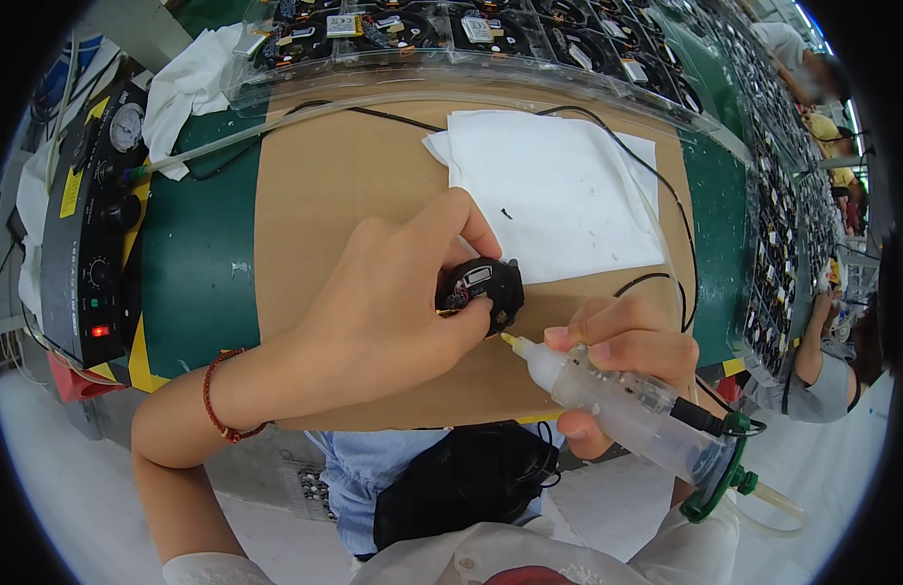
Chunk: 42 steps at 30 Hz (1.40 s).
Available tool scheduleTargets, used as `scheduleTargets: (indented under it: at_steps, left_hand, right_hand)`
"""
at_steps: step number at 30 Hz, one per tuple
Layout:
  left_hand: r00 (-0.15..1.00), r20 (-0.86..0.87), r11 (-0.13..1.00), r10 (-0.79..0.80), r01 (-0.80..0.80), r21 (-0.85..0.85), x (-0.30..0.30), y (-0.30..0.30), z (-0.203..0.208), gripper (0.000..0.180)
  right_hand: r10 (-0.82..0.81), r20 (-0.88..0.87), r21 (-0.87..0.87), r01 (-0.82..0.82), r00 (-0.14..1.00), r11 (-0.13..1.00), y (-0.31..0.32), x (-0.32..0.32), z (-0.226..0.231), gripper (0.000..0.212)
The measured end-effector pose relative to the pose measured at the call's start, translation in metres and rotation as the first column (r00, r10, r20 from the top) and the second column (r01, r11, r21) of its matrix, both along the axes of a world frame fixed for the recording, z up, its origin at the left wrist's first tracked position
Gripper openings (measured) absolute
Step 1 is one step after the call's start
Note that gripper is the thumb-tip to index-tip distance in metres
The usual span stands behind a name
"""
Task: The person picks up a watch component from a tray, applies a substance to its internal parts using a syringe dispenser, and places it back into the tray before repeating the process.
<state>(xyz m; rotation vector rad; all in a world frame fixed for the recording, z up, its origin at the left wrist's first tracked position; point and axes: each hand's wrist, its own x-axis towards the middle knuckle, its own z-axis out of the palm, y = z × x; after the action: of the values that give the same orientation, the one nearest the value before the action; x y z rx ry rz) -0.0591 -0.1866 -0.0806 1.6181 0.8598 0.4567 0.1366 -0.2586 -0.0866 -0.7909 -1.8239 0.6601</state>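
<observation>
Between the thumb and fingers of my left hand (pixel 388 283) is a small round black electronic part (pixel 495 291), held tilted above the brown cardboard sheet (pixel 325 175). My right hand (pixel 632 341) is wrapped round a clear glue dispensing syringe (pixel 617 400), with whitish contents and a green cap (pixel 732 468) at its back end. The syringe's yellow tip (pixel 511 339) is at the lower edge of the black part; whether it touches cannot be made out. A folded white cloth (pixel 569 195) with dark specks lies just beyond both hands.
A black dispenser box (pixel 91 224) with gauge and knobs stands at left, a crumpled white cloth (pixel 193 83) beside it. Clear trays (pixel 471 34) of similar black parts line the back. A hose and a black cable (pixel 681 195) cross the work surface. Other people sit far right.
</observation>
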Motion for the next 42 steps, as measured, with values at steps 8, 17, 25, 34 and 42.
scheduleTargets:
  at_steps: [8, 17, 25, 34, 42]
  left_hand:
    - [1.000, -0.005, 1.000, -0.006, 0.006, 0.002, 0.0006, 0.0001, -0.0001, 0.027]
    - [1.000, -0.007, 1.000, -0.007, 0.007, 0.005, 0.0004, 0.0008, 0.0001, 0.026]
    - [1.000, -0.008, 1.000, -0.004, 0.004, -0.010, -0.0003, 0.0002, 0.0007, 0.026]
    - [1.000, -0.002, 1.000, -0.003, 0.003, -0.008, 0.0002, 0.0003, 0.0008, 0.026]
    - [1.000, -0.006, 1.000, -0.010, 0.010, 0.005, 0.0007, 0.0008, 0.0016, 0.026]
  right_hand:
    - [-0.013, -0.050, 0.054, 0.016, 0.999, 0.998, 0.0009, -0.0011, -0.0010, 0.046]
    - [0.005, -0.027, 0.059, -0.004, 1.000, 0.998, 0.0033, -0.0013, 0.0008, 0.048]
    - [0.056, 0.001, 0.038, -0.056, 0.998, 0.998, 0.0037, 0.0005, 0.0009, 0.046]
    - [0.022, -0.007, 0.081, -0.022, 1.000, 0.996, 0.0044, -0.0035, -0.0013, 0.051]
    - [0.014, -0.041, 0.057, -0.012, 0.999, 0.998, 0.0029, -0.0019, 0.0002, 0.047]
